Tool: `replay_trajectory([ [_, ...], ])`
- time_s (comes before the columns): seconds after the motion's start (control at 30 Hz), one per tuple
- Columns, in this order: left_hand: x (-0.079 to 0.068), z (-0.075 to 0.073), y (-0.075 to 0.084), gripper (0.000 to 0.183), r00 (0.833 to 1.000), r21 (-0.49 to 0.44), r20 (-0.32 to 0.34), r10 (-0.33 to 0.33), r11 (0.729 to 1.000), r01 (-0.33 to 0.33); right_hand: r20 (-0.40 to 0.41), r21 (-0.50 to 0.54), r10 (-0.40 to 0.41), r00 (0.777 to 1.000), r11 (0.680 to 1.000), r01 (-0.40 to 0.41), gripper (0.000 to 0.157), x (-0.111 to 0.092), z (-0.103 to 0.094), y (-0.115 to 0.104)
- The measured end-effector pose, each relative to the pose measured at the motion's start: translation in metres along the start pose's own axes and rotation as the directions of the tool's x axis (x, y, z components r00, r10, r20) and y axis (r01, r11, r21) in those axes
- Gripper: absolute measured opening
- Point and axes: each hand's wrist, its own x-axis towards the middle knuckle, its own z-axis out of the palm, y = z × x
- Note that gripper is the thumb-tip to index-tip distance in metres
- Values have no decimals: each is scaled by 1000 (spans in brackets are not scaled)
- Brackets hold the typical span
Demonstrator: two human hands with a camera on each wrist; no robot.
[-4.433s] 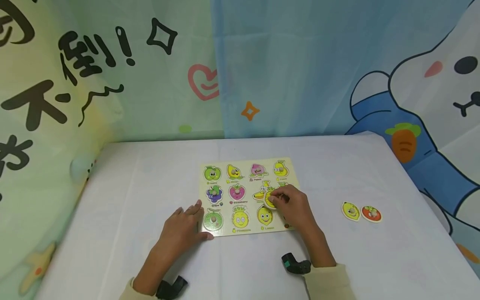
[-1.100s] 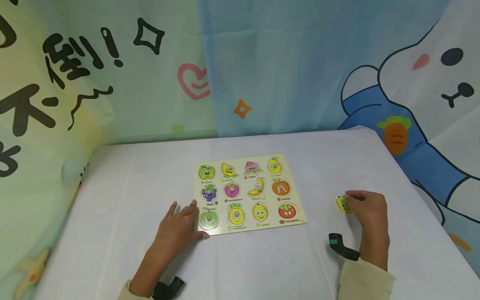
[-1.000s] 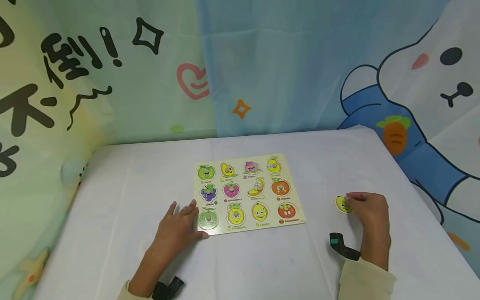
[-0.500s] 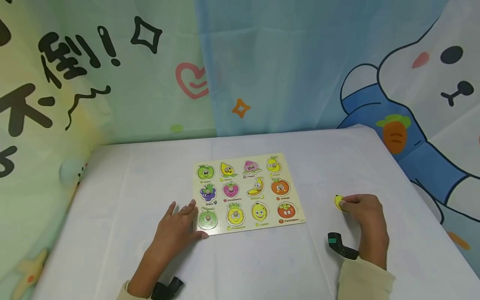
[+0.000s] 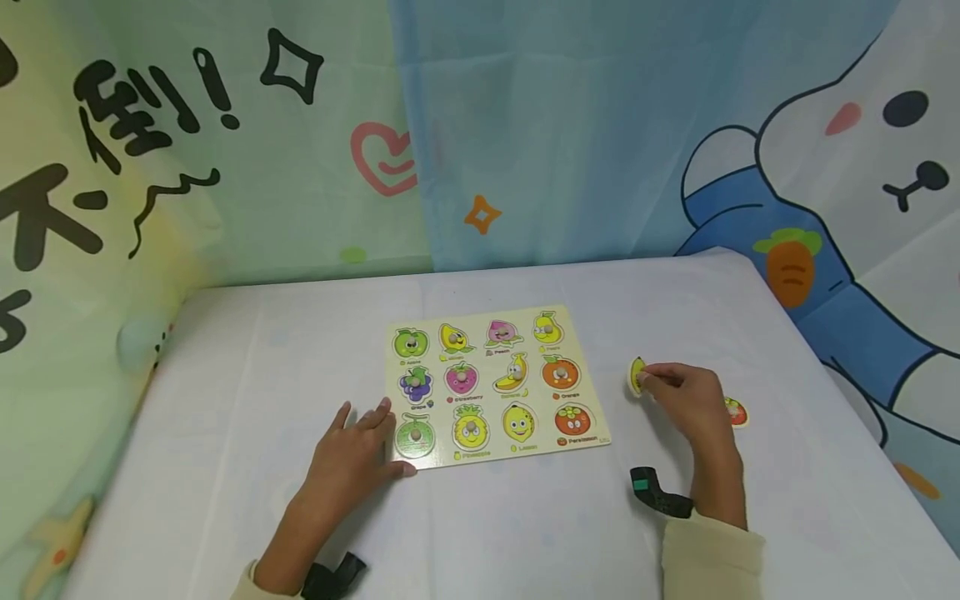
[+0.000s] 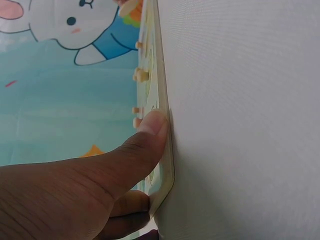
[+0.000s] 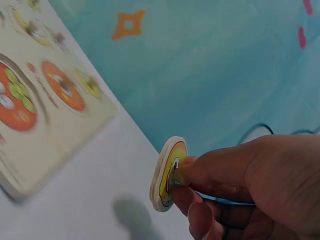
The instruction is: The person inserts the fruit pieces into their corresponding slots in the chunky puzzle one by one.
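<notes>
My right hand (image 5: 690,404) pinches a yellow lemon puzzle piece (image 5: 636,377) by its knob, between thumb and fingers. In the right wrist view the lemon piece (image 7: 170,175) is tilted on edge above the table, apart from the board. The fruit puzzle board (image 5: 491,392) lies flat in the middle, with knobbed pieces in most of its places. No knobs show on its lemon (image 5: 519,423) and persimmon (image 5: 573,421) pictures. My left hand (image 5: 352,458) rests at the board's near left corner, thumb (image 6: 152,125) on the front edge, fingers along the left edge.
A red persimmon piece (image 5: 737,412) lies on the white tablecloth (image 5: 510,533), partly hidden behind my right hand. Black wrist devices (image 5: 660,493) sit on both wrists. A printed curtain (image 5: 570,150) hangs behind the table.
My right hand released a yellow piece at the board's orange spot, went right, picked up the lemon piece and now carries it left. My left hand stays at the board corner.
</notes>
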Motion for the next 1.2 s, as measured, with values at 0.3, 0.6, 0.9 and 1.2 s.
replay_trajectory([
  [0.3,0,1,0,80,1000,1,7,-6,1000,6,158,34,-174,972,985,170,34,-29,23,-55],
  [0.6,-1,-1,1,80,1000,9,-2,-10,1000,10,277,76,-339,899,941,331,19,-51,42,-88],
  [0.9,0,-2,2,79,1000,11,-2,2,1000,-2,328,108,-417,848,908,405,6,-61,66,-96],
  [1.2,0,-4,3,79,1000,7,9,-3,1000,3,415,78,-408,813,906,415,6,-67,71,-100],
])
